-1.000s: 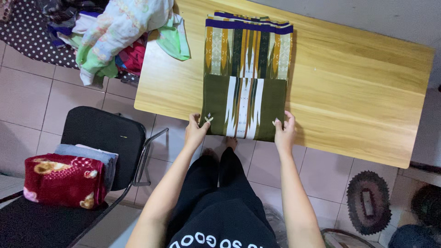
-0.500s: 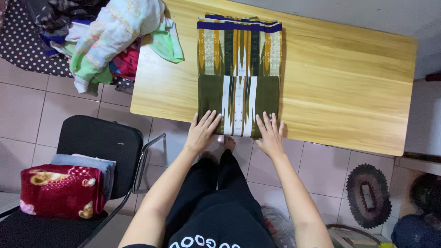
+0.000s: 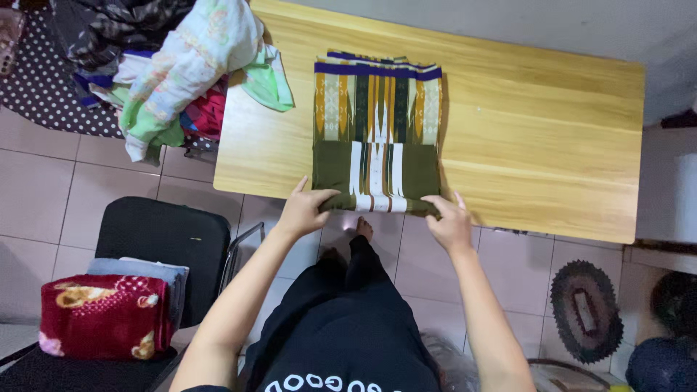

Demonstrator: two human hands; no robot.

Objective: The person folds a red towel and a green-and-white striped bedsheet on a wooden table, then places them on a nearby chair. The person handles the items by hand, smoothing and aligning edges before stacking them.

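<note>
A folded patterned cloth (image 3: 376, 127), olive green with white, orange and purple bands, lies on a light wooden table (image 3: 537, 138). Its near edge reaches the table's front edge. My left hand (image 3: 303, 208) pinches the cloth's near left corner. My right hand (image 3: 450, 221) grips the near right corner, and the near edge is lifted slightly off the table.
A heap of mixed clothes (image 3: 174, 69) spills over the table's left end. A black chair (image 3: 163, 247) stands at my left with a folded red blanket (image 3: 105, 316) and a grey folded cloth under it. A small oval rug (image 3: 587, 316) lies on the tiled floor at right.
My hands went from gripping the cloth's corners, to lying flat on it, to pinching its near corners again and raising that edge. The view shifted slightly.
</note>
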